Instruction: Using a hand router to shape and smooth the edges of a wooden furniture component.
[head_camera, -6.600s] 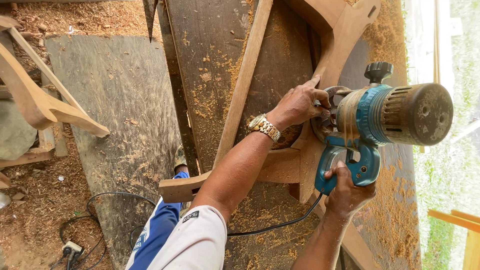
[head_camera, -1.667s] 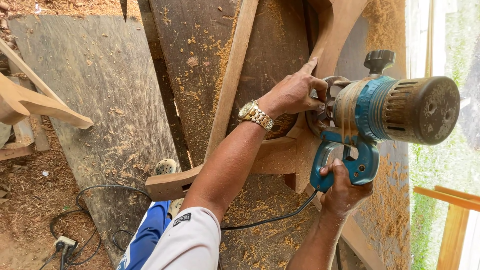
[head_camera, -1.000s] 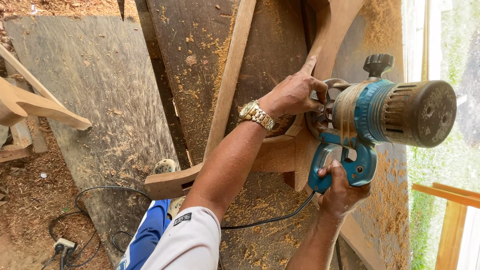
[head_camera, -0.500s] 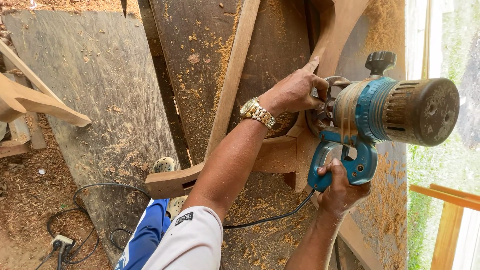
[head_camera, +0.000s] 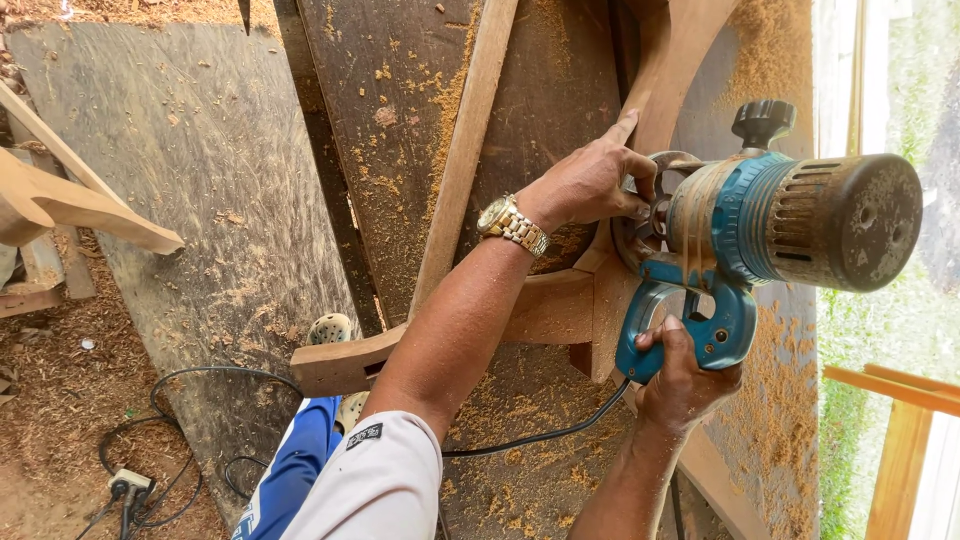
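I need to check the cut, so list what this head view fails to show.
- Cutting bit: hidden behind the blue power tool and the left hand.
- Right hand fingers: wrapped behind the handle, out of sight.
- Curved wooden piece: top cut off by the frame edge.
- Black cord: far end hidden beneath the left arm.

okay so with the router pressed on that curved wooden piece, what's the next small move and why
Probably ease the router a little further along the curved wooden frame. The left hand steadies its base, the right hand grips the handle, and uncut edge remains above.
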